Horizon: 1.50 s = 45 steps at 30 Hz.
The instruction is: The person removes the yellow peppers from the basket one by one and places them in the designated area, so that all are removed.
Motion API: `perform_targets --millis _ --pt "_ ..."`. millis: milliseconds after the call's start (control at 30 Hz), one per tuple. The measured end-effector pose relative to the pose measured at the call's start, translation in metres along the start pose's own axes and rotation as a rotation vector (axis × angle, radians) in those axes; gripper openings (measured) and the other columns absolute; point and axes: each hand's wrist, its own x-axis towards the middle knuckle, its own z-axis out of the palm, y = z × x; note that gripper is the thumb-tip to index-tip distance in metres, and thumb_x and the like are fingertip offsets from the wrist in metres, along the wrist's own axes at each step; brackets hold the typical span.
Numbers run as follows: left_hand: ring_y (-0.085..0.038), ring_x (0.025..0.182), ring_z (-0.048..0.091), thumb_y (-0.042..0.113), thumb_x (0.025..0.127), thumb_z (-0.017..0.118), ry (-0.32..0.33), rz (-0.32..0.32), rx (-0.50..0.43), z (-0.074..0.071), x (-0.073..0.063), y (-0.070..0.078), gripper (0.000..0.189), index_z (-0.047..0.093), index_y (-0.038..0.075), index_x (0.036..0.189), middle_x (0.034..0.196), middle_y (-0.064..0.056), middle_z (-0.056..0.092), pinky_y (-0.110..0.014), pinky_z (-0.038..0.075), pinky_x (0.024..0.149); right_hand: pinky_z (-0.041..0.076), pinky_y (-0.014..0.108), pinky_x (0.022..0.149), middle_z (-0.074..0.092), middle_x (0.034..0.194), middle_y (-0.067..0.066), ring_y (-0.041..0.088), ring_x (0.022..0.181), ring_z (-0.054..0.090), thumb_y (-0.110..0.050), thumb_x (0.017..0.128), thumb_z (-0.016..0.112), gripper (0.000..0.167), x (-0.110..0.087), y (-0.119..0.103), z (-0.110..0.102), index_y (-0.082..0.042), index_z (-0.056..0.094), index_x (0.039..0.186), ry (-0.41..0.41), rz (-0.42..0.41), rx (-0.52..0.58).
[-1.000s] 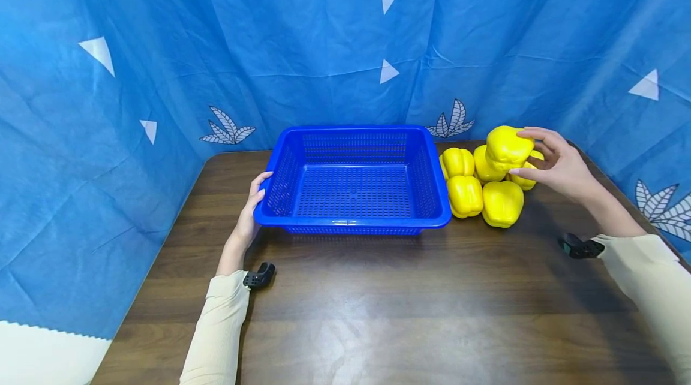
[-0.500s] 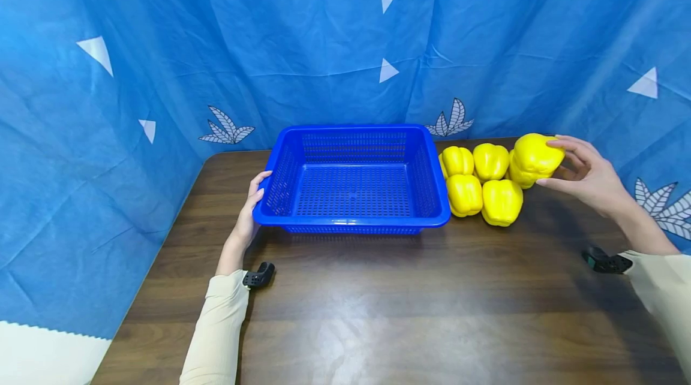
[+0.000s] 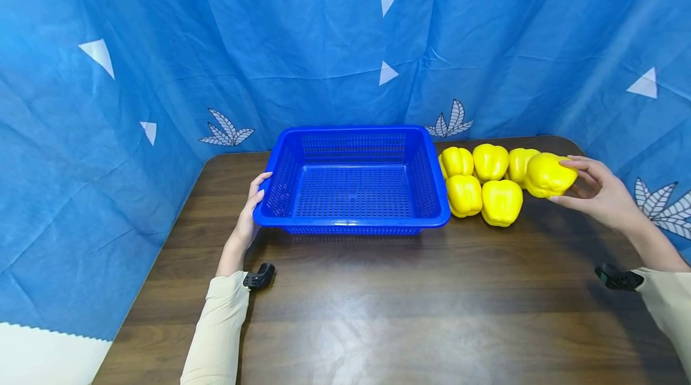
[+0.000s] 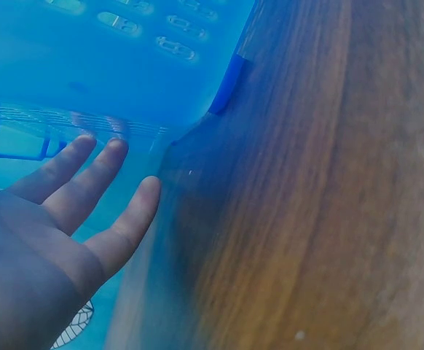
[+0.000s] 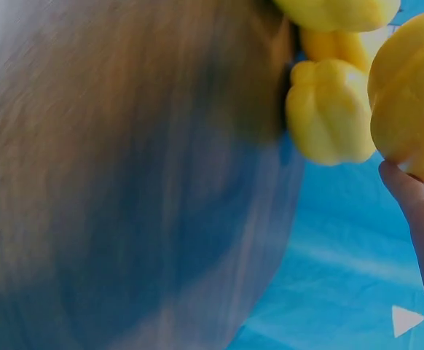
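Observation:
A blue plastic basket (image 3: 351, 222) with perforated walls stands upright on the table, nothing inside it. At its left rim my left hand (image 3: 248, 212) holds on; the left wrist view has several fingers (image 4: 88, 179) spread along the outside of the basket wall (image 4: 81, 80). My right hand (image 3: 601, 193) pinches a yellow bell pepper (image 3: 550, 174) between thumb and fingers. In the right wrist view a digit presses the held pepper (image 5: 416, 102) from below. Whether this pepper touches the table is hidden. Just left of it sits another yellow bell pepper (image 3: 520, 163).
Several more yellow bell peppers (image 3: 502, 202) cluster between the basket's right side and the right hand, the nearest close to the basket wall. A blue curtain (image 3: 335, 43) with white shapes hangs behind the brown wooden table (image 3: 378, 301).
My right hand has carried the pepper rightward and lower, from above the cluster to its right end. Peppers behind it have come into sight. The left hand and the basket have not moved.

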Motion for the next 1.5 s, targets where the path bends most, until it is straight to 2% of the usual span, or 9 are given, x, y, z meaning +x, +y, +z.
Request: perform_targets --millis 100,200,433,533,667,900,1067,1267,1500 --pt "-0.025 0.135 0.018 0.036 0.098 0.020 0.000 0.002 -0.002 0.000 0.001 0.000 0.049 0.016 0.022 0.145 0.152 -0.005 0.009 -0.041 0.023 0.105 0.039 -0.006 0.078 0.031 0.140 -0.018 -0.020 0.114 0.040 0.007 0.077 0.068 0.071 -0.003 0.019 -0.004 -0.015 0.040 0.139 -0.007 -0.031 -0.016" --pt "-0.025 0.135 0.018 0.036 0.098 0.020 0.000 0.003 0.003 0.000 0.001 0.000 0.048 0.017 0.023 0.144 0.152 -0.005 0.009 -0.042 0.022 0.106 0.039 -0.006 0.077 0.032 0.136 -0.021 -0.021 0.110 0.041 0.010 0.076 0.068 0.071 -0.009 0.021 -0.004 -0.013 0.041 0.137 -0.033 -0.055 -0.009" --pt "-0.024 0.135 0.018 0.037 0.098 0.020 0.007 0.008 0.011 0.000 0.001 -0.001 0.049 0.017 0.022 0.145 0.152 -0.004 0.010 -0.042 0.022 0.106 0.036 -0.008 0.075 0.029 0.125 -0.030 -0.025 0.102 0.035 0.007 0.074 0.072 0.064 -0.021 -0.007 0.007 -0.011 0.044 0.128 -0.057 -0.010 -0.110" --pt "-0.024 0.134 0.018 0.037 0.098 0.021 0.012 0.006 0.012 0.001 0.001 -0.002 0.049 0.017 0.022 0.145 0.152 -0.004 0.010 -0.042 0.022 0.106 0.033 -0.009 0.076 0.028 0.124 -0.031 -0.026 0.103 0.032 0.005 0.073 0.073 0.064 -0.021 -0.010 0.009 -0.008 0.043 0.128 -0.079 -0.003 -0.144" --pt "-0.025 0.135 0.018 0.036 0.098 0.020 0.013 0.001 0.007 0.002 0.001 -0.001 0.049 0.017 0.022 0.145 0.152 -0.004 0.010 -0.041 0.023 0.106 0.030 -0.010 0.078 0.026 0.128 -0.029 -0.026 0.105 0.029 0.002 0.074 0.073 0.064 -0.023 -0.005 0.008 -0.009 0.041 0.129 -0.125 0.011 -0.162" --pt "-0.020 0.129 0.023 0.037 0.098 0.021 0.010 0.014 -0.002 0.002 0.002 0.002 0.048 0.019 0.023 0.144 0.151 -0.004 0.012 -0.035 0.026 0.102 0.025 -0.009 0.088 0.015 0.154 -0.017 -0.029 0.116 0.024 0.001 0.081 0.068 0.066 -0.033 0.004 0.004 -0.019 0.034 0.133 -0.174 0.020 -0.146" --pt "-0.019 0.128 0.024 0.038 0.099 0.020 0.023 0.009 0.003 0.001 0.001 0.001 0.048 0.019 0.023 0.144 0.151 -0.005 0.012 -0.031 0.028 0.100 0.028 -0.009 0.084 0.012 0.155 -0.016 -0.030 0.114 0.026 0.002 0.080 0.068 0.062 -0.032 0.004 0.006 -0.019 0.035 0.129 -0.175 0.021 -0.130" --pt "-0.020 0.129 0.022 0.037 0.099 0.019 0.023 -0.002 0.007 0.002 0.000 0.000 0.048 0.018 0.023 0.145 0.151 -0.005 0.010 -0.032 0.027 0.101 0.031 -0.010 0.081 0.021 0.153 -0.012 -0.030 0.110 0.029 0.006 0.077 0.069 0.060 -0.028 0.004 0.015 -0.015 0.038 0.124 -0.140 -0.002 -0.098" --pt "-0.021 0.130 0.022 0.035 0.099 0.019 0.018 0.001 -0.002 0.002 0.001 0.000 0.048 0.018 0.022 0.145 0.152 -0.005 0.010 -0.033 0.026 0.102 0.028 -0.008 0.089 0.017 0.156 -0.006 -0.027 0.118 0.026 -0.001 0.080 0.069 0.062 -0.030 0.005 0.021 -0.017 0.033 0.128 -0.139 0.009 -0.119"
